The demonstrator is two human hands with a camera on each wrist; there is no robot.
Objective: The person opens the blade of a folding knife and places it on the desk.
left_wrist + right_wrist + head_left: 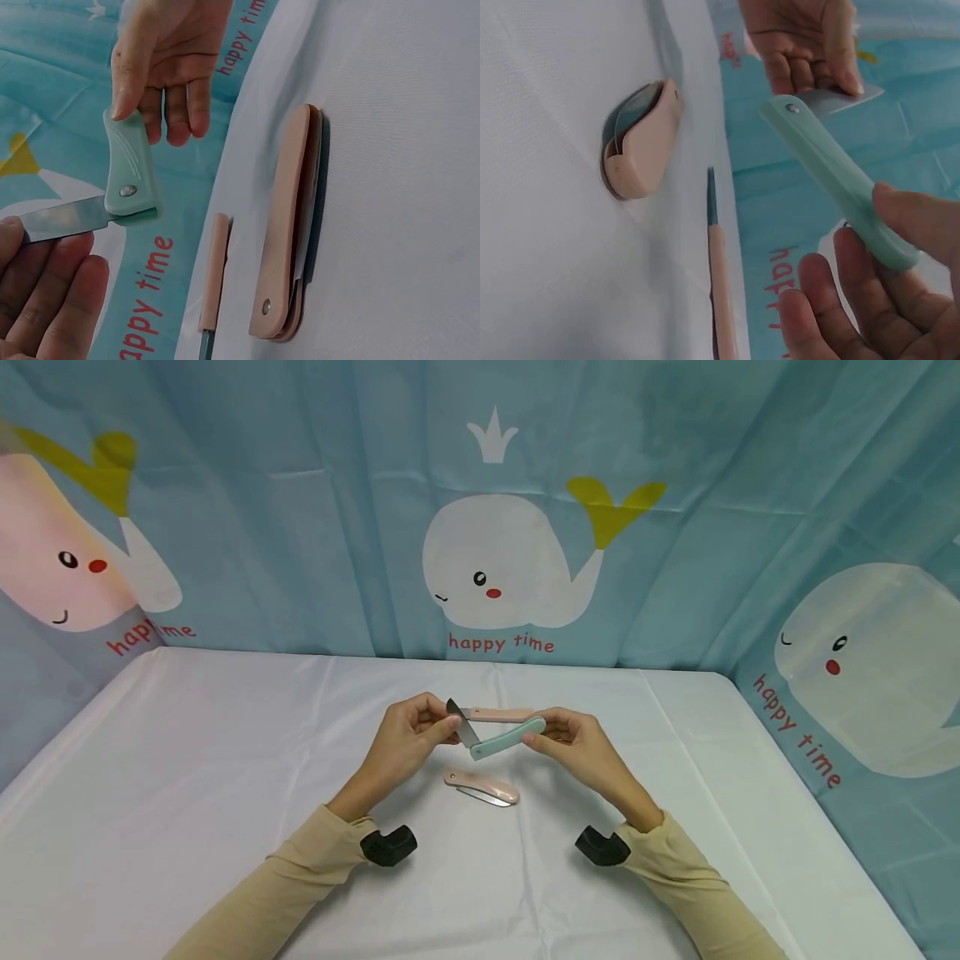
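A mint-green folding knife (507, 739) is held between my two hands above the table, its blade swung out at an angle from the handle. My left hand (408, 732) pinches the steel blade (66, 217) between thumb and fingers. The far end of the green handle (840, 176) is pinched by my right hand (573, 743). Below them a pink folding knife (482, 787) lies on the cloth with its blade mostly tucked into the handle. Behind the green one lies a second pink folding knife (501, 715), its blade extended toward the left.
A white cloth (225, 777) with creases covers the table. Blue curtains (315, 527) printed with whales and red lettering stand along the back and both sides. Black wrist mounts (388, 846) sit on both tan sleeves (300, 877).
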